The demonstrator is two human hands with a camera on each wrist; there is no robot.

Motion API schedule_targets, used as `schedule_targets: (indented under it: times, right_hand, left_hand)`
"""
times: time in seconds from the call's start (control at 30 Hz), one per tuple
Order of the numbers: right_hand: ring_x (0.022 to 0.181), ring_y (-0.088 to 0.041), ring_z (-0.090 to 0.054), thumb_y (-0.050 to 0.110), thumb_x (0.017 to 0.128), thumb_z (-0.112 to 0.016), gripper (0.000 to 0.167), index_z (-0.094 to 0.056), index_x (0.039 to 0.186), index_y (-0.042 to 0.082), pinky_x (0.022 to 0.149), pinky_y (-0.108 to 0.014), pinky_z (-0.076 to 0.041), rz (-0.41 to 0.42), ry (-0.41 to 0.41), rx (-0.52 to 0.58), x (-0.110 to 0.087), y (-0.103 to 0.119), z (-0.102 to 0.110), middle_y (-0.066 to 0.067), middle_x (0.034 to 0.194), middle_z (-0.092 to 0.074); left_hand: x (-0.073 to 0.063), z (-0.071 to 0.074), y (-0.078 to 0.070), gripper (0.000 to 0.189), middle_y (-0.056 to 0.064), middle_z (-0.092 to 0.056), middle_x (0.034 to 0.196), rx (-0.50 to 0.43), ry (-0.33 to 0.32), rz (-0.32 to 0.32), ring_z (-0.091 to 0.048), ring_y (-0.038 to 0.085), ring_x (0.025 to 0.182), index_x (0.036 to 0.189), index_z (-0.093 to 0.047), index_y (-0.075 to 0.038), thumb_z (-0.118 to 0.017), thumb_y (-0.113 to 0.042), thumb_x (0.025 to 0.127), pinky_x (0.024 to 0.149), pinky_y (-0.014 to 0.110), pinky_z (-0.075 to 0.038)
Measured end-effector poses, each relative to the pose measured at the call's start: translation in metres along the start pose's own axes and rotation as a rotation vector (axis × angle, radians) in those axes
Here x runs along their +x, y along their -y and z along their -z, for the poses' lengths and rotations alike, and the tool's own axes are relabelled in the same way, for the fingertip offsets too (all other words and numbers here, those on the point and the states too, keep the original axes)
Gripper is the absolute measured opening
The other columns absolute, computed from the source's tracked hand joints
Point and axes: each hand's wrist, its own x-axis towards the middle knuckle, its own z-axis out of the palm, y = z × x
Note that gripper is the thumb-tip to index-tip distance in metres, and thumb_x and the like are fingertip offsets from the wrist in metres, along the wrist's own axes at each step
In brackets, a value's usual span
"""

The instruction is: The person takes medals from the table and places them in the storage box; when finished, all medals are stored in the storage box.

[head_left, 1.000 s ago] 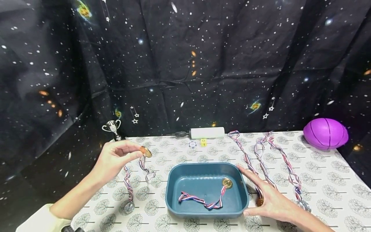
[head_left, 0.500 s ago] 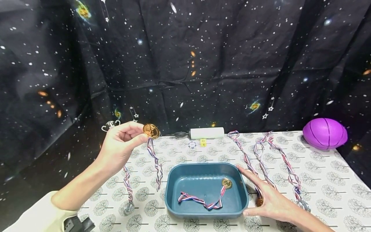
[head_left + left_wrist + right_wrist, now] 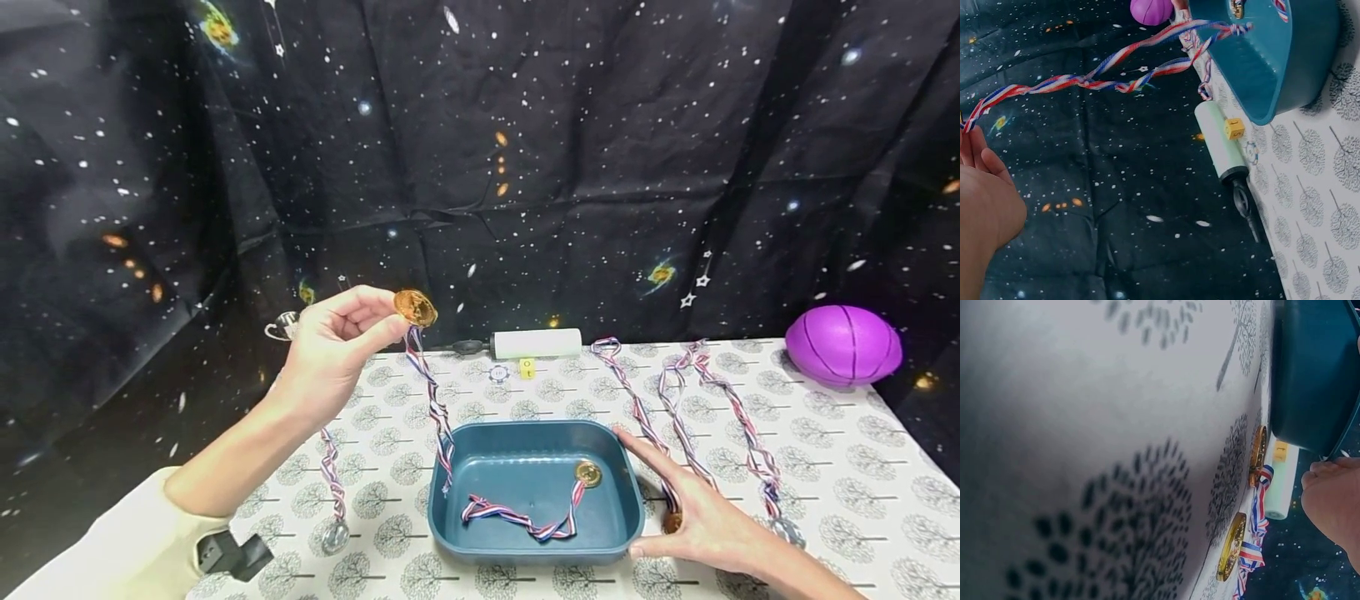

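Observation:
Between the thumb and fingers of my left hand (image 3: 337,354), a gold medal (image 3: 416,308) is pinched well above the table. Its striped red, white and blue ribbon (image 3: 435,400) dangles down, the lower end overlapping the left rim of a teal bin (image 3: 536,552) in the head view; the left wrist view shows the ribbon (image 3: 1141,47) stretched toward the bin. Inside the bin lies another gold medal (image 3: 588,474) with its ribbon. My right hand (image 3: 697,517) spans the bin's right end, fingers extended at the back corner and thumb at the front corner.
Right of the bin are a bronze-coloured medal (image 3: 672,522), a silver medal (image 3: 787,532) and several ribbons. Another silver medal (image 3: 334,537) lies left. Behind stand a small trophy (image 3: 285,326), a white pump (image 3: 536,343), a yellow letter cube (image 3: 527,368), a chip (image 3: 498,374) and a purple ball (image 3: 843,345).
My left hand has raised the gold medal and carried it rightward, so its ribbon has swung from the table to over the bin's left side. The right hand and bin have stayed put.

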Motion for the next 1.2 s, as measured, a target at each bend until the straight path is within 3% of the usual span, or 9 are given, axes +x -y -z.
schedule_targets:
  times: [0.23, 0.33, 0.53, 0.8, 0.87, 1.0, 1.1, 1.2]
  right_hand:
    - [0.153, -0.005, -0.034, 0.040, 0.072, -0.100, 0.124, -0.027, 0.170, 0.016, 0.115, -0.012, -0.026, 0.007, 0.002, 0.005, 0.001, -0.001, 0.000, -0.007, 0.170, -0.038]
    - [0.153, -0.004, -0.033, 0.039, 0.072, -0.100, 0.124, -0.027, 0.170, 0.016, 0.115, -0.013, -0.026, 0.000, 0.003, 0.015, 0.001, 0.000, -0.001, -0.008, 0.170, -0.038]
    - [0.153, -0.005, -0.033, 0.039, 0.072, -0.100, 0.124, -0.027, 0.170, 0.017, 0.115, -0.014, -0.027, -0.010, 0.002, 0.015, 0.001, 0.001, 0.000, -0.008, 0.170, -0.038]
    - [0.152, -0.004, -0.034, 0.040, 0.072, -0.100, 0.124, -0.028, 0.170, 0.017, 0.115, -0.014, -0.028, -0.014, 0.000, 0.007, 0.000, 0.000, 0.000, -0.007, 0.170, -0.038]
    - [0.152, -0.004, -0.034, 0.040, 0.072, -0.100, 0.123, -0.027, 0.170, 0.018, 0.115, -0.014, -0.028, -0.013, 0.002, 0.010, 0.000, 0.000, 0.000, -0.007, 0.170, -0.038]
    - [0.153, -0.005, -0.033, 0.039, 0.072, -0.100, 0.124, -0.027, 0.170, 0.016, 0.115, -0.012, -0.026, -0.003, 0.002, 0.018, 0.000, 0.000, 0.000, -0.008, 0.170, -0.037]
    - [0.153, -0.005, -0.033, 0.041, 0.072, -0.100, 0.124, -0.027, 0.170, 0.016, 0.115, -0.012, -0.026, -0.009, 0.002, 0.014, 0.001, 0.000, 0.000, -0.008, 0.170, -0.037]
    - [0.153, -0.005, -0.033, 0.041, 0.072, -0.100, 0.124, -0.027, 0.170, 0.017, 0.115, -0.014, -0.027, -0.020, 0.003, 0.006, 0.001, 0.000, 0.000, -0.007, 0.170, -0.037]
  left_hand:
    - [0.001, 0.000, 0.016, 0.026, 0.000, -0.079, 0.094, 0.014, 0.010, 0.024, -0.074, 0.011, 0.088, 0.104, -0.079, -0.015, -0.075, 0.008, 0.093, 0.084, 0.024, -0.061]
    - [0.001, 0.001, 0.024, 0.019, 0.002, -0.079, 0.095, 0.062, 0.026, 0.024, -0.074, 0.011, 0.087, 0.106, -0.078, -0.011, -0.077, 0.003, 0.094, 0.083, 0.023, -0.061]
    - [-0.002, 0.002, 0.035, 0.017, 0.006, -0.080, 0.102, 0.170, 0.091, 0.054, -0.076, 0.017, 0.094, 0.112, -0.076, -0.004, -0.079, -0.005, 0.095, 0.088, 0.026, -0.061]
    - [-0.005, 0.000, 0.043, 0.017, 0.006, -0.080, 0.105, 0.169, 0.169, 0.089, -0.077, 0.021, 0.097, 0.112, -0.075, -0.003, -0.078, -0.003, 0.096, 0.090, 0.029, -0.061]
    - [-0.006, 0.000, 0.045, 0.016, 0.007, -0.080, 0.104, 0.166, 0.218, 0.093, -0.077, 0.021, 0.096, 0.111, -0.075, -0.004, -0.078, -0.002, 0.095, 0.089, 0.029, -0.062]
    - [-0.009, -0.002, 0.051, 0.013, 0.010, -0.080, 0.105, 0.138, 0.394, 0.090, -0.077, 0.026, 0.097, 0.109, -0.075, -0.003, -0.075, 0.001, 0.097, 0.091, 0.035, -0.063]
    - [-0.014, -0.007, 0.055, 0.012, 0.011, -0.079, 0.106, 0.121, 0.516, 0.117, -0.076, 0.030, 0.099, 0.109, -0.075, -0.004, -0.073, -0.001, 0.098, 0.095, 0.039, -0.062]
    - [-0.021, -0.015, 0.057, 0.011, 0.008, -0.079, 0.105, 0.125, 0.591, 0.156, -0.076, 0.031, 0.097, 0.109, -0.076, -0.007, -0.075, -0.005, 0.098, 0.093, 0.038, -0.063]
